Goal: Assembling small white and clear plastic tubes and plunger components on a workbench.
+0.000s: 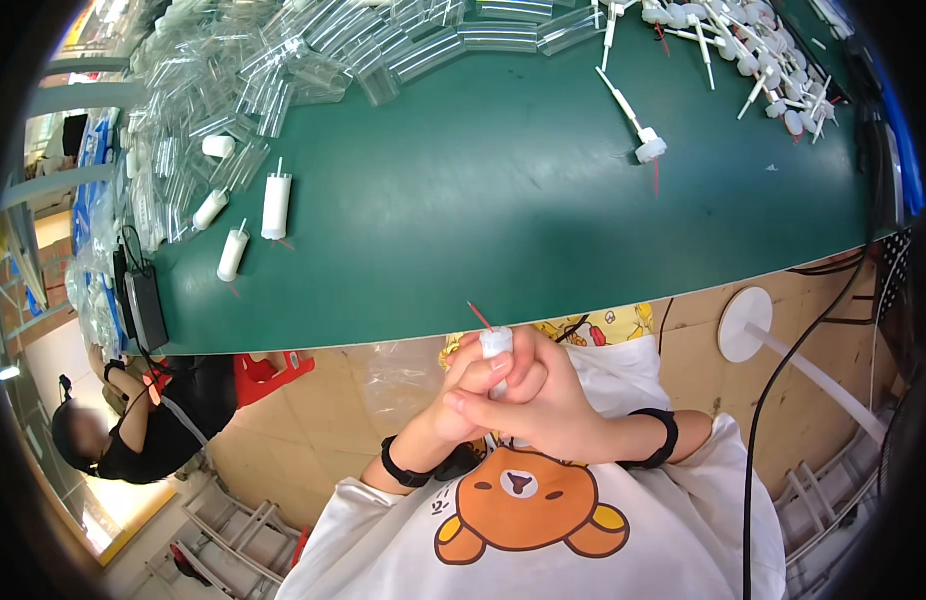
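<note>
Left hand (461, 385) and right hand (543, 395): both pinched together around one small white capped tube (496, 343), its long axis upright, red stem poking up-left, just short of green table edge (403, 325).

This looks like a small factory where people put little parts together by hand. Past the hands (513, 390) is a big green table (503, 200), and at its far side lie heaps of clear tubes (313, 60) and white pump sticks (743, 50), all the same, with a few white bottles (275, 205) off to the left of the hands. Another person (133, 430) sits low down on the left, and cables (783, 400) hang to the right of the hands.
</note>
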